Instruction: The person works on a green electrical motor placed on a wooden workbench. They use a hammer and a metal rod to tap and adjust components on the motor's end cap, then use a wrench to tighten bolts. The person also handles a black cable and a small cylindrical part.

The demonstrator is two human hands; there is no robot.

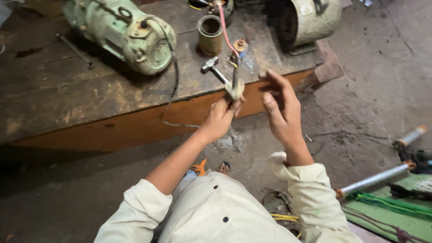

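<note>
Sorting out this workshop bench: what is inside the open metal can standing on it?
The metal can stands upright on the wooden bench, beside the green motor. Its mouth shows only a dark hollow. The walls and shadow cover the bottom, so any contents cannot be seen.

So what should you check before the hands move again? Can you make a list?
1. Left hand has a firm grip on the small metal part: ok, fingers closed around its lower end.
2. Right hand free: ok, open, holding nothing.
3. Red wire slack, not snagged: cannot tell, its far end is hidden.
4. Hammer out of the way: ok, lying on the workbench behind the part.
5. Green motor steady on the bench: ok, resting on its side.
6. Floor clear underfoot: not ok, loose wires lie near the feet.
</note>
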